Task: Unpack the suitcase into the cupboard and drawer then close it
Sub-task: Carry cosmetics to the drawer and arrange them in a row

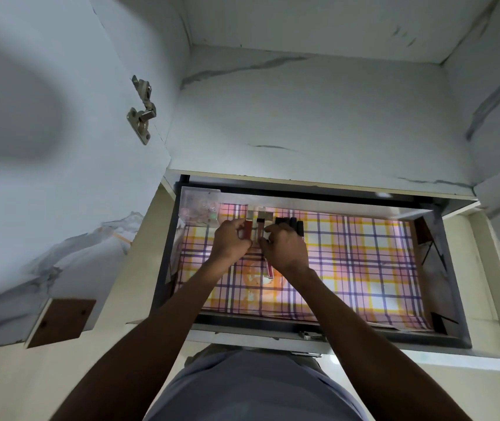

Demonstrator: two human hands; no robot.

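The drawer (pixel 446 268) stands pulled out below the cupboard, lined with plaid paper. At its far left a row of lip gloss tubes (pixel 260 223) lies side by side, with dark tubes (pixel 297 224) to their right. My left hand (pixel 230 241) pinches a red lip gloss tube (pixel 247 229) at the row's left end. My right hand (pixel 285 247) rests with curled fingers over the row, and whether it grips a tube is hidden. One more tube (pixel 270 268) lies below the hands. The suitcase is out of view.
A clear plastic box (pixel 200 205) of small trinkets sits in the drawer's far left corner. The open cupboard door (pixel 60 147) with its metal hinge (pixel 142 110) hangs at left. An empty marble-patterned cupboard shelf (pixel 318 123) lies above the drawer.
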